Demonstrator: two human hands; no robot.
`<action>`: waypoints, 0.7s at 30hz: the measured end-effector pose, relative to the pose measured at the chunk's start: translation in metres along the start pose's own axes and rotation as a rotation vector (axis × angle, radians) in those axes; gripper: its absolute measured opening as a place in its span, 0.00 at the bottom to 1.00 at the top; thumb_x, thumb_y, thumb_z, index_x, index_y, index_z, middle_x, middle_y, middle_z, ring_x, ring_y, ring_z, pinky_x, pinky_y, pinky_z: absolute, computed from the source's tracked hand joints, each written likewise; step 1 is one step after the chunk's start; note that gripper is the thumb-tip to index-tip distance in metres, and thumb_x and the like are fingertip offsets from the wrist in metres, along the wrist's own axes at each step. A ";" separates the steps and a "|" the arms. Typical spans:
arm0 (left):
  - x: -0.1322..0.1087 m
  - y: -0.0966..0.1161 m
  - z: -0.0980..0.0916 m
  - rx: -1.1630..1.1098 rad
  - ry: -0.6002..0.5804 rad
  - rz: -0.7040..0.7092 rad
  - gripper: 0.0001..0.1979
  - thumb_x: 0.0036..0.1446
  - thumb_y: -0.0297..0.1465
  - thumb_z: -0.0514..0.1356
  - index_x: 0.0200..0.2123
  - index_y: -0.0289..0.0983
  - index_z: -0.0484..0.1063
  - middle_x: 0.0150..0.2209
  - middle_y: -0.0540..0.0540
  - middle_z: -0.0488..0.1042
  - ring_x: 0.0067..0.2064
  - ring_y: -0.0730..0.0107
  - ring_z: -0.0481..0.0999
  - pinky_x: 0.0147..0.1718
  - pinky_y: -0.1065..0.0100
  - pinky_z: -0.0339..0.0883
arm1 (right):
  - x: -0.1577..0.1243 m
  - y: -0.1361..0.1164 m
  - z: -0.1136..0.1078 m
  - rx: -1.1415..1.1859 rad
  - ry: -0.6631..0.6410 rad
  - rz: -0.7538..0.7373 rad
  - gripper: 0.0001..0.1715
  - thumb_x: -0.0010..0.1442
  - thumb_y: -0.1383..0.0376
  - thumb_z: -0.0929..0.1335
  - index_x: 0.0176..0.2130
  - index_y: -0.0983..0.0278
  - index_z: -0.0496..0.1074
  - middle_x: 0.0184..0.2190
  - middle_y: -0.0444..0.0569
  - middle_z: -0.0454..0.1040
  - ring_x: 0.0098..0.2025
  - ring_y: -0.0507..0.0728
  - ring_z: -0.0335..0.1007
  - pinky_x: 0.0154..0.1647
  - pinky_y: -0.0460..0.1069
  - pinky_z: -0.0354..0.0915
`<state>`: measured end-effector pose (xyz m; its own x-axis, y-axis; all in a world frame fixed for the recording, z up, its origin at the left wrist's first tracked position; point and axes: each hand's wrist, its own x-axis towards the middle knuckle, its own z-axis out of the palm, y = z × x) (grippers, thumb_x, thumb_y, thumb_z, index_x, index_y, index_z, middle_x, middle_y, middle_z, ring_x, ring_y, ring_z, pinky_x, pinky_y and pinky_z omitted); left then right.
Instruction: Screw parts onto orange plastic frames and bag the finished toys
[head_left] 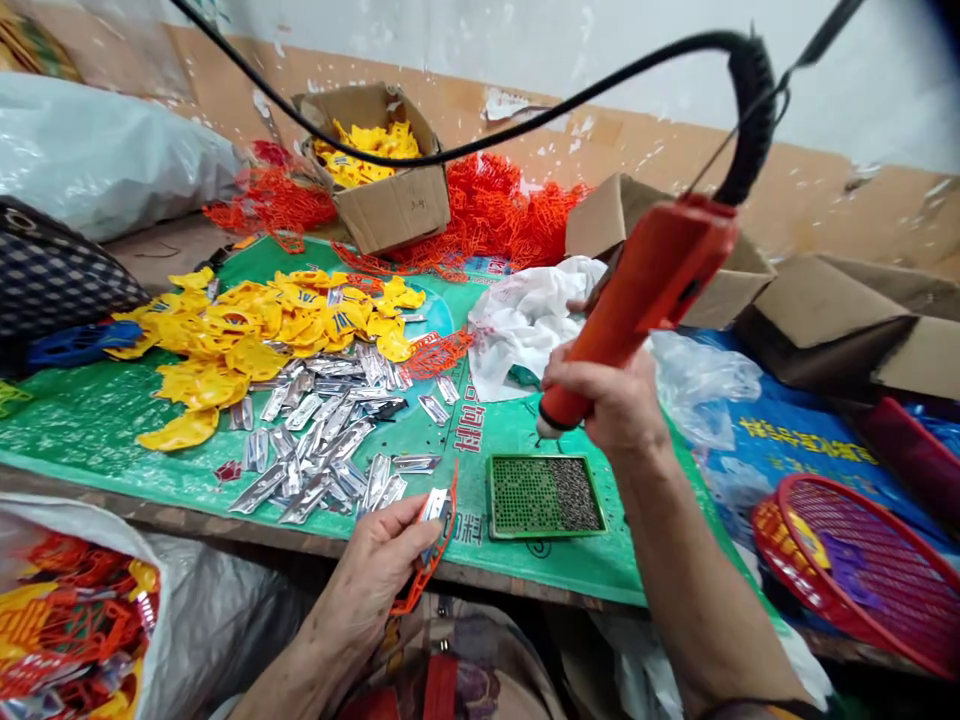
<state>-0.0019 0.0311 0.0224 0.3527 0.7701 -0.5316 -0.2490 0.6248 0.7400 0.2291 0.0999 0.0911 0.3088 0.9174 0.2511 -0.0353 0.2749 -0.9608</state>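
Your left hand point(384, 560) pinches a silver metal strip point(434, 504) and orange plastic piece point(410, 602) at twelve o'clock; your right hand point(615, 405) grips a red cylindrical driver point(649, 285). Orange and yellow plastic pieces point(82, 625) in the white plastic sack point(214, 595) at nine look done; loose silver strips point(326, 440) at eleven seem left.

Chinese characters point(469, 425) mark the green sheet point(67, 440) and blue tarp point(787, 405); one box point(382, 212), seemingly "3-4".

Passage over green mat point(475, 475) between metal pieces point(341, 442) and tray point(525, 500); red screwdriver point(637, 295), white cloth point(517, 320) block way behind tray.
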 end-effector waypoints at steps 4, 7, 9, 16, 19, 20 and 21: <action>0.002 -0.001 0.000 -0.039 -0.029 -0.015 0.15 0.41 0.34 0.71 0.36 0.39 0.83 0.29 0.49 0.81 0.32 0.68 0.76 0.38 0.70 0.68 | -0.035 0.018 -0.004 -0.037 0.072 0.002 0.14 0.43 0.68 0.75 0.33 0.63 0.74 0.23 0.41 0.72 0.23 0.51 0.65 0.26 0.50 0.63; 0.005 -0.003 -0.001 -0.057 -0.047 -0.030 0.16 0.42 0.32 0.71 0.38 0.39 0.83 0.31 0.48 0.82 0.33 0.67 0.77 0.40 0.70 0.68 | -0.050 0.025 -0.008 -0.030 0.115 0.002 0.07 0.45 0.66 0.75 0.25 0.63 0.73 0.24 0.43 0.71 0.24 0.52 0.66 0.27 0.51 0.64; 0.006 -0.005 -0.001 -0.070 -0.040 -0.028 0.16 0.42 0.32 0.71 0.39 0.39 0.83 0.32 0.48 0.82 0.33 0.68 0.77 0.41 0.70 0.67 | -0.054 0.027 -0.008 -0.022 0.125 -0.001 0.07 0.45 0.66 0.75 0.25 0.63 0.73 0.23 0.43 0.71 0.24 0.52 0.66 0.27 0.52 0.65; 0.003 -0.005 0.003 -0.055 -0.011 -0.007 0.16 0.42 0.33 0.71 0.38 0.39 0.83 0.32 0.49 0.82 0.33 0.66 0.78 0.39 0.70 0.68 | -0.058 0.037 -0.008 -0.036 0.123 -0.025 0.07 0.45 0.66 0.74 0.26 0.63 0.73 0.23 0.43 0.71 0.25 0.53 0.68 0.29 0.53 0.68; 0.003 -0.004 0.005 -0.046 -0.008 -0.015 0.16 0.42 0.33 0.71 0.38 0.39 0.83 0.33 0.49 0.82 0.35 0.65 0.78 0.40 0.69 0.68 | -0.059 0.040 -0.009 -0.011 0.126 -0.010 0.07 0.44 0.66 0.75 0.26 0.64 0.73 0.23 0.43 0.71 0.25 0.53 0.68 0.29 0.52 0.67; 0.003 -0.003 0.005 -0.045 -0.010 -0.020 0.16 0.42 0.33 0.71 0.38 0.39 0.83 0.32 0.49 0.82 0.35 0.65 0.78 0.40 0.69 0.68 | -0.059 0.041 -0.009 -0.005 0.124 -0.004 0.07 0.44 0.66 0.75 0.26 0.64 0.73 0.23 0.43 0.71 0.24 0.53 0.67 0.29 0.52 0.67; 0.003 -0.003 0.006 -0.045 -0.016 -0.025 0.16 0.42 0.33 0.70 0.38 0.39 0.83 0.32 0.49 0.82 0.36 0.65 0.78 0.41 0.69 0.68 | -0.060 0.042 -0.009 -0.002 0.123 -0.001 0.07 0.44 0.66 0.75 0.25 0.64 0.73 0.23 0.43 0.71 0.24 0.53 0.67 0.29 0.52 0.66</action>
<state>0.0053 0.0308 0.0209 0.3731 0.7523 -0.5429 -0.2804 0.6493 0.7070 0.2180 0.0538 0.0350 0.4233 0.8748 0.2354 -0.0337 0.2749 -0.9609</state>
